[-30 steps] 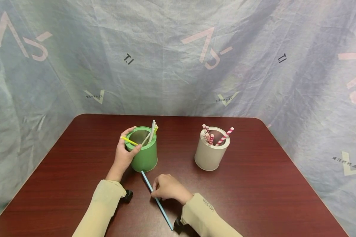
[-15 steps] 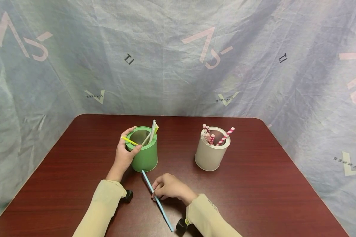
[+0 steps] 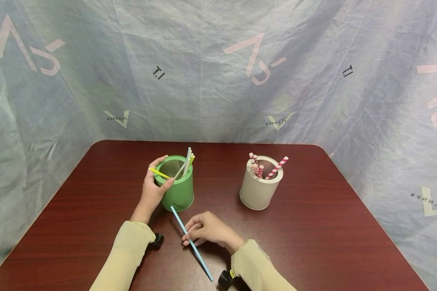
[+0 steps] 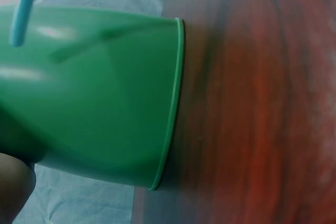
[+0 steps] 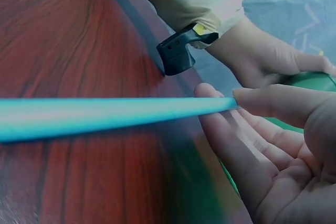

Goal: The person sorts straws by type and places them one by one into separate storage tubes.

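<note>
A light blue paper straw [image 3: 202, 259] is pinched near its middle between the thumb and fingertips of my right hand [image 3: 214, 229]. Its far end is off the table, in front of the green can [image 3: 181, 193], and casts a shadow on the can's side in the left wrist view. My left hand [image 3: 153, 190] grips that upright can at its left side, thumb towards the front and fingers around the back of the rim. Inside stand several pale and yellow straws [image 3: 187, 163]; one yellow straw [image 3: 158, 173] sticks out over the left rim, beside the left hand.
To the right stands a beige can [image 3: 257, 195] with several pink and red-striped straws [image 3: 278, 167] in it. Both cans are on a dark red wooden table [image 3: 313, 226]. A grey printed cloth [image 3: 204, 93] hangs around the table's back and sides.
Half a second ago the blue straw lay lower, under the right fingers; now it is pinched and raised, its far end shifted slightly left. The left hand and both cans stay put.
</note>
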A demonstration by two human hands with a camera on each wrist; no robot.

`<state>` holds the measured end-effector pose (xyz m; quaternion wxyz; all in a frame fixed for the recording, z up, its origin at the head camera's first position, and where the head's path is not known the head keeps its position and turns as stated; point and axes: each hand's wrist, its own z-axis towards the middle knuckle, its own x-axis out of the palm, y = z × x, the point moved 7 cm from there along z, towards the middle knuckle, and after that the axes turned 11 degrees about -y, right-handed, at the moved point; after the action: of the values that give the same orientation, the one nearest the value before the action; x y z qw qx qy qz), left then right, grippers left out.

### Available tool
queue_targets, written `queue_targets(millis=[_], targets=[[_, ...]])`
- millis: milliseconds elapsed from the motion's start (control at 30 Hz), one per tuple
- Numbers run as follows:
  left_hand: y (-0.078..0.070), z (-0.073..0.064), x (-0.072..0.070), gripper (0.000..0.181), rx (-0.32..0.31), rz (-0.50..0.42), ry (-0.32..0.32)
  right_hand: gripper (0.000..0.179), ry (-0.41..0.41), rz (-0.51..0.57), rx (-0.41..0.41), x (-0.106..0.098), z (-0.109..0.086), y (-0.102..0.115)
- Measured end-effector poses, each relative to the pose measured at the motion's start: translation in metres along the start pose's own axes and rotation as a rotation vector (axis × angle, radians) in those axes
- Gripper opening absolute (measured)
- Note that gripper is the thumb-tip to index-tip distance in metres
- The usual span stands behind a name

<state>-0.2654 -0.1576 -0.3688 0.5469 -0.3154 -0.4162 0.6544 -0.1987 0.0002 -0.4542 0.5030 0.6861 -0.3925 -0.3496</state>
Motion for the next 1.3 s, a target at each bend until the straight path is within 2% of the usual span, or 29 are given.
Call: queue_targets(millis=[333,633,667,767,900,1033,1133,1300], targets=[[0.001,0.000,0.000,0.069,-0.004,0.009,-0.002,0.020,0.007,0.038,-0.069,-0.003,0.001,0.009],[0.029,0.005,-0.004,0.069,0.003,0.005,-0.010,0.027,0.002,0.033,-0.172,-0.007,0.002,0.022],[0.029,0.005,-0.004,0.069,0.011,0.002,-0.010,0.028,0.001,0.037,-0.185,-0.008,0.002,0.024],[0.016,0.003,-0.002,0.068,0.013,0.004,-0.006,0.029,-0.013,0.055,-0.212,-0.011,0.002,0.031],[-0.002,-0.001,0.000,0.068,-0.006,0.025,0.003,0.024,-0.073,0.029,-0.276,-0.015,-0.002,0.046],[-0.003,-0.001,0.001,0.068,-0.012,0.031,0.008,0.017,-0.154,-0.050,-0.404,-0.020,-0.006,0.067],[-0.001,-0.001,0.000,0.068,-0.007,0.025,0.009,0.016,-0.211,-0.075,-0.484,-0.025,-0.010,0.084],[0.018,0.003,-0.002,0.070,-0.018,0.016,0.012,0.016,-0.331,-0.071,-0.597,-0.034,-0.017,0.118]])
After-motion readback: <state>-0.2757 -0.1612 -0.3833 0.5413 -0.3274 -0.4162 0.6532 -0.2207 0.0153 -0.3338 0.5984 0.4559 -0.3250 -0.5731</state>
